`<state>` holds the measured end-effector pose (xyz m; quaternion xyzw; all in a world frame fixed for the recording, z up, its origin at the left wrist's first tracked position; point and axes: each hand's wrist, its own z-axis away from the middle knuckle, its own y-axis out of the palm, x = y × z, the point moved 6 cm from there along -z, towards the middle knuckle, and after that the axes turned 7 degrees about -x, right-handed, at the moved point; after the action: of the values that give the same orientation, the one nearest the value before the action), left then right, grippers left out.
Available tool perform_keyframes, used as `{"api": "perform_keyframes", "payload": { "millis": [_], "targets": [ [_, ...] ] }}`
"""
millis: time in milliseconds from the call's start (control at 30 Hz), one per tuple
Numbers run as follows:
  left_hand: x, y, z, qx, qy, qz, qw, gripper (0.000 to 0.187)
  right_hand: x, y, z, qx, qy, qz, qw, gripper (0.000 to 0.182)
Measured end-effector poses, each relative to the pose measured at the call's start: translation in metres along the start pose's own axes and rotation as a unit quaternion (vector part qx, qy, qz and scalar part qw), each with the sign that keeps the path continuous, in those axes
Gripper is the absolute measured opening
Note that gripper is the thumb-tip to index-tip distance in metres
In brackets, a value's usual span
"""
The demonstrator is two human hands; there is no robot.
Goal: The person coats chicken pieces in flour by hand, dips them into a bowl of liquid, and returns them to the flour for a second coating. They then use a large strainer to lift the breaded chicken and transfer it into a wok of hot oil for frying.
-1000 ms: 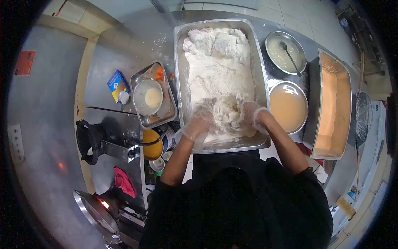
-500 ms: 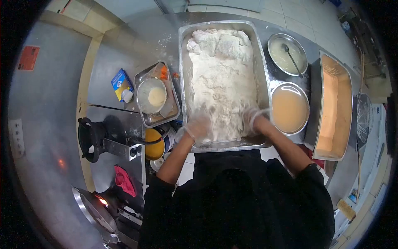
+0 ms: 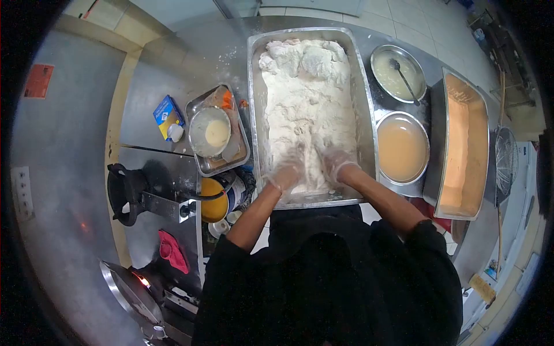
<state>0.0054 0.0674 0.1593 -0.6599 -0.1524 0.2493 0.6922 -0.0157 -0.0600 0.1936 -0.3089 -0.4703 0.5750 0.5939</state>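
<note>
A deep metal tray (image 3: 369, 124) holds a thick bed of white flour (image 3: 309, 95), with lumpy floured pieces heaped at its far end. Both of my hands wear clear plastic gloves and rest in the flour near the tray's close edge. My left hand (image 3: 290, 168) is left of centre and my right hand (image 3: 336, 162) is just right of it, with a narrow strip of flour between them. The fingertips of both are sunk in flour and blurred, so whether they grip anything is hidden.
Right of the tray stand a bowl with a ladle (image 3: 398, 74), a bowl of tan liquid (image 3: 402, 149) and a long metal pan (image 3: 466, 150). At left are a small tray with a bowl (image 3: 210, 132), a burner (image 3: 128, 195), a red cloth (image 3: 173, 251) and a pan over flame (image 3: 130, 297).
My two hands have moved inward toward each other and slightly away from my body. The flour between them is pushed into a narrow ridge.
</note>
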Motion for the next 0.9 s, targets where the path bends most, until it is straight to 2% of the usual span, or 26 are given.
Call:
{"api": "perform_keyframes", "payload": {
  "millis": [67, 100, 167, 233, 300, 333, 400, 500, 533, 567, 600, 633, 667, 700, 733, 767, 800, 833, 867, 900],
  "targets": [
    [0.006, -0.018, -0.016, 0.068, -0.08, 0.221, 0.97, 0.046, -0.007, -0.033, -0.008, 0.057, 0.038, -0.095, 0.993, 0.047],
    [0.01, -0.029, -0.016, 0.021, -0.023, 0.207, 0.978, 0.041, -0.008, -0.047, -0.004, 0.087, 0.057, -0.143, 0.984, 0.046],
    [0.019, -0.051, -0.005, -0.07, 0.088, 0.179, 0.977, 0.033, -0.007, -0.089, 0.013, 0.059, 0.041, -0.174, 0.982, 0.038],
    [0.009, -0.108, -0.01, 0.009, -0.028, 0.184, 0.983, 0.024, -0.008, -0.098, 0.023, 0.008, -0.012, -0.202, 0.979, 0.032],
    [0.016, -0.086, -0.015, 0.089, -0.043, 0.099, 0.99, 0.023, -0.01, -0.081, 0.021, -0.045, -0.073, -0.181, 0.98, 0.029],
    [0.013, -0.062, -0.022, 0.035, -0.025, 0.089, 0.995, 0.023, -0.01, -0.064, 0.015, -0.055, -0.093, -0.146, 0.983, 0.029],
    [0.006, 0.0, -0.034, -0.073, 0.016, 0.067, 0.995, 0.022, -0.014, 0.002, -0.018, -0.002, -0.081, 0.023, 0.996, 0.032],
    [0.022, -0.057, -0.048, -0.106, 0.036, 0.213, 0.971, 0.023, -0.027, -0.069, -0.016, -0.047, 0.024, -0.1, 0.994, 0.021],
    [0.035, -0.05, -0.055, -0.114, 0.005, 0.361, 0.925, 0.024, -0.028, -0.079, -0.017, -0.017, -0.004, -0.075, 0.997, 0.021],
    [0.048, -0.042, -0.062, -0.128, -0.02, 0.502, 0.855, 0.026, -0.03, -0.089, -0.021, 0.011, -0.034, -0.049, 0.998, 0.021],
    [0.044, -0.079, -0.066, -0.013, -0.006, 0.313, 0.95, 0.026, -0.03, -0.089, -0.023, 0.042, -0.062, -0.026, 0.997, 0.021],
    [0.043, -0.096, -0.066, 0.101, 0.012, 0.104, 0.989, 0.026, -0.034, -0.085, -0.028, 0.056, -0.054, -0.063, 0.995, 0.023],
    [0.042, -0.097, -0.067, 0.119, -0.014, 0.1, 0.988, 0.026, -0.039, -0.076, -0.037, 0.067, -0.045, -0.099, 0.992, 0.026],
    [0.038, -0.083, -0.071, 0.103, -0.01, 0.071, 0.992, 0.026, -0.045, -0.063, -0.048, 0.076, -0.035, -0.135, 0.987, 0.029],
    [0.036, -0.044, -0.073, 0.087, -0.004, 0.041, 0.995, 0.026, -0.049, -0.023, -0.072, 0.037, -0.101, -0.025, 0.994, 0.027],
    [0.04, 0.004, -0.073, 0.071, 0.002, 0.011, 0.997, 0.026, -0.041, -0.028, -0.069, 0.002, -0.097, -0.017, 0.995, 0.026],
    [0.055, 0.059, -0.074, -0.029, 0.049, 0.002, 0.998, 0.024, -0.025, -0.036, -0.065, -0.036, -0.091, -0.009, 0.995, 0.024],
    [0.056, 0.043, -0.073, -0.075, 0.066, 0.062, 0.993, 0.023, -0.016, -0.044, -0.063, -0.073, -0.084, -0.001, 0.994, 0.023],
    [0.05, 0.018, -0.062, -0.119, 0.077, 0.125, 0.982, 0.021, -0.022, -0.034, -0.066, -0.048, -0.046, 0.017, 0.998, 0.027],
    [0.042, -0.009, -0.049, -0.16, 0.084, 0.189, 0.965, 0.02, -0.019, -0.038, -0.053, -0.01, -0.031, -0.031, 0.999, 0.028]
  ]
}}
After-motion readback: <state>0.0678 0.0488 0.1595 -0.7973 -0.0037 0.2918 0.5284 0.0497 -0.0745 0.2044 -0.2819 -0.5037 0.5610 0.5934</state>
